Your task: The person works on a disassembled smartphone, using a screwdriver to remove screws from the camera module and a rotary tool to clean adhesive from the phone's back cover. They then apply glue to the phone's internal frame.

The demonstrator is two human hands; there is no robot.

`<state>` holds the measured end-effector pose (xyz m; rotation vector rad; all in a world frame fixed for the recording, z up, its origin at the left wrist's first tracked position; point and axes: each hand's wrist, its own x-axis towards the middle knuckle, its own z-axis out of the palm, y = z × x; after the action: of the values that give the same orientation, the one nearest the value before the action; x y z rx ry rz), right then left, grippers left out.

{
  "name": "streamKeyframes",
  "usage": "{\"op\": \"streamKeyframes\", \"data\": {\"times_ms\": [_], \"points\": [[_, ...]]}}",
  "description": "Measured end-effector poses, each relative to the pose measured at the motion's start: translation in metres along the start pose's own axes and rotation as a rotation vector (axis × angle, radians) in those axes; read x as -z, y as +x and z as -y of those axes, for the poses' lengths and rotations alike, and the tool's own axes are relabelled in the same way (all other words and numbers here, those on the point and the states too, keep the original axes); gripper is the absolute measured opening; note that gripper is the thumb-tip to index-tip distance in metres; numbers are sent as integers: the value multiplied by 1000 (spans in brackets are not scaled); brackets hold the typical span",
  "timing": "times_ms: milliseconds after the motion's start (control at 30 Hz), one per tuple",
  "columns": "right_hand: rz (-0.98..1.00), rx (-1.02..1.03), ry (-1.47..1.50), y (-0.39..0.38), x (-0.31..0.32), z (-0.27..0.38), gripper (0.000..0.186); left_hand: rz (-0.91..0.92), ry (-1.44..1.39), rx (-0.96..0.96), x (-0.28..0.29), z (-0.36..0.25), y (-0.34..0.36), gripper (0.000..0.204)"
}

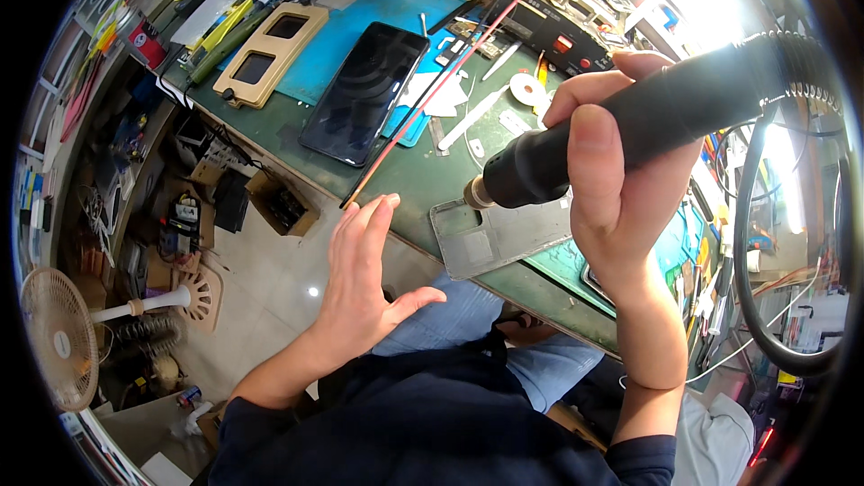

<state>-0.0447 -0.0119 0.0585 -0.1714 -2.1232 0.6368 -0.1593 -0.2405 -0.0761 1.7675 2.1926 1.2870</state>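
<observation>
My right hand (621,153) is wrapped round a black hot air gun (666,103) with a ribbed hose at its upper end. Its short metal nozzle points down at a grey phone back panel (490,247) with a cutout in one corner. That panel lies on the green bench mat at the front edge; whether the nozzle touches it I cannot tell. My left hand (360,261) is held in the air left of the panel, thumb out and fingers stretched, holding nothing. A dark smartphone (367,94) lies screen up beyond it.
Red and black test leads (445,76) stretch across the bench. A tan metal fixture (270,54) and a blue mat (387,0) lie at the far left. A black box with red switches (562,36) stands behind. A thick black cable loop (751,306) hangs at right, a fan (61,337) at left.
</observation>
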Motion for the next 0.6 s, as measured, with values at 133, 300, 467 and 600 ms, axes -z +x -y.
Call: {"op": "streamKeyframes", "data": {"times_ms": [133, 300, 467, 600], "points": [[-15, -15, -40, 0, 12, -6, 44, 4, -3, -24, -4, 0, 4, 130], [-94, -6, -120, 0, 20, -15, 36, 4, -21, -40, -7, -3, 7, 126], [-115, 7, -208, 0, 36, -27, 31, 12, -12, -34, -11, -2, 8, 130], [-117, -8, -250, -1, 50, -35, 30, 10, -1, -39, -13, -3, 9, 131]]}}
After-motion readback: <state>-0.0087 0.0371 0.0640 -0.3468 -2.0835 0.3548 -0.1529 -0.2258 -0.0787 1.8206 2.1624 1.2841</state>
